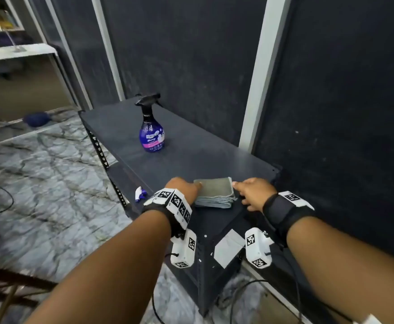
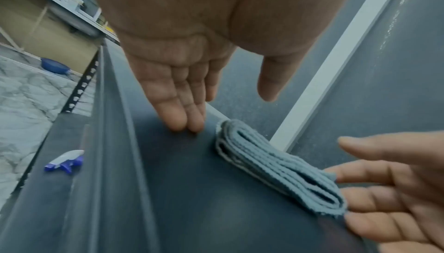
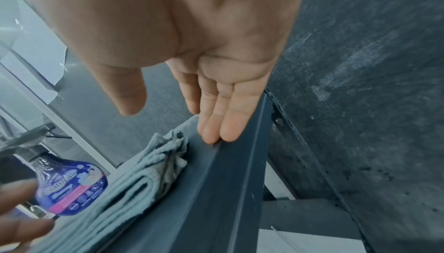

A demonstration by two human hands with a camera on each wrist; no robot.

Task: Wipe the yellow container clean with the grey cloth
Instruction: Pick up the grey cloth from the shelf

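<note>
The grey cloth (image 1: pixel 214 191) lies folded in several layers on the dark shelf top (image 1: pixel 191 157), near its front right corner. My left hand (image 1: pixel 186 187) is at the cloth's left side with straight fingers, whose fingertips (image 2: pixel 185 123) rest on the shelf just beside the cloth (image 2: pixel 276 169). My right hand (image 1: pixel 249 190) is at the cloth's right side, fingers straight, and its fingertips (image 3: pixel 213 133) touch the shelf's edge next to the cloth (image 3: pixel 134 190). Neither hand holds anything. No yellow container shows in any view.
A purple spray bottle (image 1: pixel 152 134) stands upright farther back on the shelf top. A white and blue spray nozzle (image 1: pixel 140 194) lies on a lower ledge to the left. A dark wall with a white post (image 1: pixel 254 90) runs close along the right. Marble floor and cables lie left and below.
</note>
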